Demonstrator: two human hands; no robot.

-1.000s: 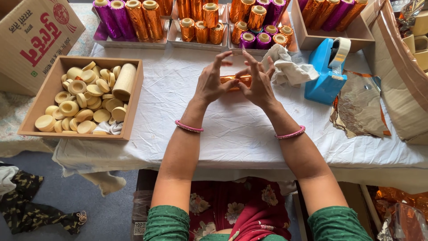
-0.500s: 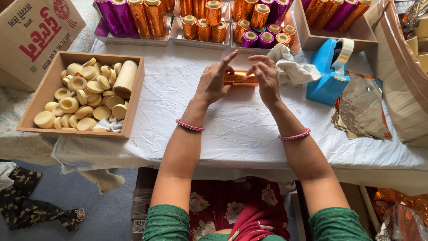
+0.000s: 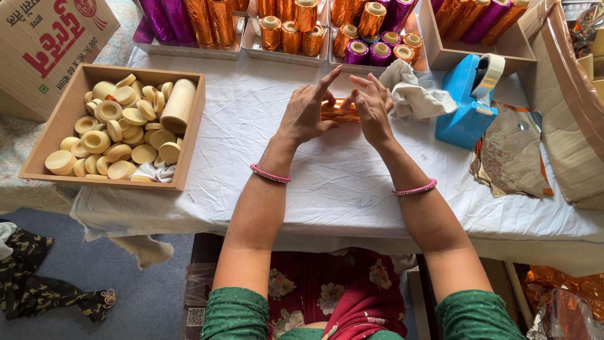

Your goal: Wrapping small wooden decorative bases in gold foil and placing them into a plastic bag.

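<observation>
Small orange foil-wrapped piece (image 3: 340,111) sitting mid-tabletop, toward the far side, pinched between both hands. Left hand (image 3: 305,113) with a narrow grip on its left end, thumb tucked under, index finger sticking straight out. Right hand (image 3: 371,107) closed on the right end, fingers (image 3: 362,83) fanned loosely over the top. Most of the piece hidden behind the hands, so can't tell its exact shape. Pink bangle on each wrist. Underneath, a wrinkled white cloth (image 3: 327,176) covering the whole tabletop, hanging off the near edge. Just right of the hands, a crumpled white rag (image 3: 415,94), then a blue tape dispenser (image 3: 469,104) with a roll on it. Further right, a loose sheet of orange foil (image 3: 513,151) lying flat. Left side: wooden tray (image 3: 63,119) full of pale round discs (image 3: 110,141) plus one pale cylinder (image 3: 178,104) leaning inside it. Along the far edge, shallow trays of orange and purple foil-wrapped rolls (image 3: 296,28). Cardboard box (image 3: 50,44) off the far left corner. Grey floor (image 3: 126,296) below, with dark camouflage fabric (image 3: 38,283) bunched at the left.
</observation>
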